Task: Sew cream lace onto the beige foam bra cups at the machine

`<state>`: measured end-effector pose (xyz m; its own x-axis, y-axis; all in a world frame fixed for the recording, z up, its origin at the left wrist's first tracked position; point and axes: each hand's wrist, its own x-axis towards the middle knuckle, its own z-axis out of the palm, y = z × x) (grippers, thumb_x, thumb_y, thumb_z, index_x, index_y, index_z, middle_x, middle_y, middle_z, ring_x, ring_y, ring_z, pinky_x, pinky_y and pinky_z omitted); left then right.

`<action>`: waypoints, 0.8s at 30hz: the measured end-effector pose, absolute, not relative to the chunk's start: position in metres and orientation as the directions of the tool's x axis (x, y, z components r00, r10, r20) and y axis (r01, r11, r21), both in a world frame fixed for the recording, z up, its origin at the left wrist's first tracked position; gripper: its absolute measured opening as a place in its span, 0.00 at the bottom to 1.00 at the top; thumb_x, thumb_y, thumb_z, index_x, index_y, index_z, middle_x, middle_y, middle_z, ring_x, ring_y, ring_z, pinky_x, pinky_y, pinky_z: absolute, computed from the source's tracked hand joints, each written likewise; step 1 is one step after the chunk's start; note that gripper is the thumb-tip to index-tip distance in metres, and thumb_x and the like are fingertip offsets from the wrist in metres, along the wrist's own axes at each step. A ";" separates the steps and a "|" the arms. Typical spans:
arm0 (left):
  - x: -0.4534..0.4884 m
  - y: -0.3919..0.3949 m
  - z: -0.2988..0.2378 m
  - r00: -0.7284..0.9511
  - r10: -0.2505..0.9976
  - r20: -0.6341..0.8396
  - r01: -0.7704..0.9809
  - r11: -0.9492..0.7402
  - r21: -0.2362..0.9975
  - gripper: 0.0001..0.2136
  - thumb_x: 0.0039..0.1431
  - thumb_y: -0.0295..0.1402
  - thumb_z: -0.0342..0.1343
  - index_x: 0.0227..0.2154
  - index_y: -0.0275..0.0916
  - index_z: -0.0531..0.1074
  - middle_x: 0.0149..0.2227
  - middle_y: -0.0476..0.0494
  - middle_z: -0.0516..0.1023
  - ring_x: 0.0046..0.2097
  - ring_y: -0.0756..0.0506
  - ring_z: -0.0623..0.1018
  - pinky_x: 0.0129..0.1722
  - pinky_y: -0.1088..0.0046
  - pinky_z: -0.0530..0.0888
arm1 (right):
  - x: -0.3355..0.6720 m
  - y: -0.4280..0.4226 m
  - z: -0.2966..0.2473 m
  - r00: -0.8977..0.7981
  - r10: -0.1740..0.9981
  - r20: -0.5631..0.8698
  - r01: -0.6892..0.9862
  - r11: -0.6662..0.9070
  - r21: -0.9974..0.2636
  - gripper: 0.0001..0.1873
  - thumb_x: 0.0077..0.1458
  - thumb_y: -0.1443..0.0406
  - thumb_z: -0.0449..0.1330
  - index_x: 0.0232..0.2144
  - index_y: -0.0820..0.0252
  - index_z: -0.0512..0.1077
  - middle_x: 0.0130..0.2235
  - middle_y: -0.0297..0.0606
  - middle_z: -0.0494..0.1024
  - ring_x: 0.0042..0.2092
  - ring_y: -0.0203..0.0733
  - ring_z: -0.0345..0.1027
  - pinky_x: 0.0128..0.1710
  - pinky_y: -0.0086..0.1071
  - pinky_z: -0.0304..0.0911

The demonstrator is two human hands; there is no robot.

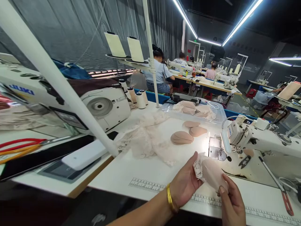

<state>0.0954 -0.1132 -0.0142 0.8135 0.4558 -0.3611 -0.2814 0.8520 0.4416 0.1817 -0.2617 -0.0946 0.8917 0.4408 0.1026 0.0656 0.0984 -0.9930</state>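
Observation:
Between my two hands is a pale beige fabric piece with lace trim point(213, 172), held above the table's front edge. My left hand point(185, 183), with a yellow band at the wrist, grips its lace side between thumb and fingers. At the lower right corner of the piece, my right hand point(231, 196) pinches the cloth. Just beyond, the lit needle area of a white sewing machine point(242, 135) stands to the right. Stacks of beige teardrop-shaped pads point(182, 137) lie behind my hands, with a heap of sheer lace fabric point(150, 141) to their left.
A plastic tray point(218, 114) holds more beige pieces at the back. Thread snips point(245, 161) and a red-handled tool point(287, 202) lie by the machine. A printed ruler point(145, 185) runs along the front edge. Left are a pole point(58, 81), scissors point(21, 146) and another machine point(105, 106). People sit farther back.

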 end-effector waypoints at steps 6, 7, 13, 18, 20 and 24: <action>0.097 -0.120 -0.020 0.821 0.498 -0.280 -0.284 0.781 0.557 0.16 0.48 0.32 0.74 0.39 0.31 0.80 0.43 0.35 0.82 0.42 0.42 0.79 0.45 0.68 0.77 | 0.183 -0.263 -0.102 0.910 0.404 0.093 0.048 0.121 -0.991 0.24 0.58 0.51 0.66 0.53 0.55 0.77 0.58 0.43 0.76 0.51 0.48 0.71 0.41 0.33 0.70; 0.097 -0.120 -0.020 0.820 0.494 -0.289 -0.278 0.785 0.554 0.16 0.49 0.33 0.74 0.39 0.31 0.80 0.43 0.35 0.82 0.42 0.42 0.79 0.46 0.67 0.77 | 0.182 -0.262 -0.103 0.908 0.407 0.100 0.056 0.119 -0.991 0.24 0.58 0.51 0.66 0.52 0.55 0.77 0.57 0.43 0.77 0.49 0.47 0.72 0.40 0.33 0.69; 0.099 -0.120 -0.020 0.827 0.489 -0.277 -0.273 0.781 0.562 0.18 0.48 0.37 0.75 0.39 0.32 0.81 0.40 0.36 0.82 0.40 0.42 0.80 0.45 0.67 0.77 | 0.180 -0.263 -0.102 0.893 0.418 0.169 0.148 0.083 -0.986 0.24 0.58 0.50 0.66 0.52 0.55 0.77 0.56 0.43 0.78 0.49 0.49 0.73 0.41 0.33 0.69; 0.101 -0.122 -0.021 0.833 0.495 -0.247 -0.282 0.763 0.581 0.19 0.47 0.39 0.75 0.37 0.33 0.81 0.38 0.37 0.82 0.42 0.40 0.80 0.47 0.66 0.76 | 0.178 -0.262 -0.097 0.876 0.437 0.203 0.188 0.076 -0.979 0.27 0.58 0.48 0.65 0.54 0.56 0.76 0.48 0.42 0.81 0.47 0.48 0.74 0.44 0.35 0.70; 0.101 -0.122 -0.020 0.837 0.493 -0.239 -0.276 0.756 0.593 0.18 0.48 0.41 0.74 0.37 0.33 0.81 0.37 0.37 0.82 0.42 0.40 0.80 0.47 0.66 0.75 | 0.177 -0.261 -0.096 0.879 0.438 0.189 0.168 0.086 -0.982 0.28 0.58 0.48 0.66 0.54 0.56 0.75 0.42 0.39 0.81 0.43 0.46 0.74 0.42 0.34 0.70; 0.100 -0.124 -0.019 0.857 0.473 -0.204 -0.261 0.740 0.620 0.19 0.51 0.43 0.73 0.39 0.33 0.81 0.37 0.36 0.82 0.42 0.40 0.80 0.46 0.66 0.75 | 0.177 -0.259 -0.096 0.895 0.419 0.155 0.131 0.086 -0.988 0.28 0.56 0.48 0.67 0.54 0.55 0.75 0.41 0.37 0.80 0.43 0.45 0.73 0.44 0.34 0.69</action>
<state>0.1000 -0.1240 -0.0186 0.8569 0.4734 -0.2041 -0.2610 0.7398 0.6202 0.1766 -0.2589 -0.0958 0.8947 0.4187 0.1554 0.1312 0.0863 -0.9876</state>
